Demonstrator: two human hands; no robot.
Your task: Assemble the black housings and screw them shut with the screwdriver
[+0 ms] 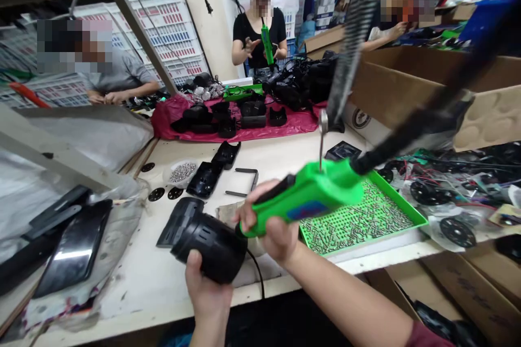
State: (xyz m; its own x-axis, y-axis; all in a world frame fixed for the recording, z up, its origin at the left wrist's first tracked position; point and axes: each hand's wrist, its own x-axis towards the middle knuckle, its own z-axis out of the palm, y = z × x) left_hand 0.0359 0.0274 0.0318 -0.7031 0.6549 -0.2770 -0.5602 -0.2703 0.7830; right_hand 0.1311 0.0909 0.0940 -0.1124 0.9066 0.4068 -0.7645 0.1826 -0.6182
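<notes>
Fingers (pixel 249 211) grip smooth green screwdriver (pixel 305 198) near ribbed black housing (pixel 209 244).

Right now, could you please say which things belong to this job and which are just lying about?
Seemingly in the job:
- black housing, in the left hand
- green power tool, in the right hand
- green tray of screws

Seemingly lying about:
- cardboard box
- glossy black panel
- pink sheet

Label (pixel 308 210) on green tool (pixel 291 203) blurred; tip hidden; sleeve (pixel 425 335) cut off.

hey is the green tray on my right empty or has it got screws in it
Not empty: many small metal screws lie across the green tray, its floor showing between them.
</notes>
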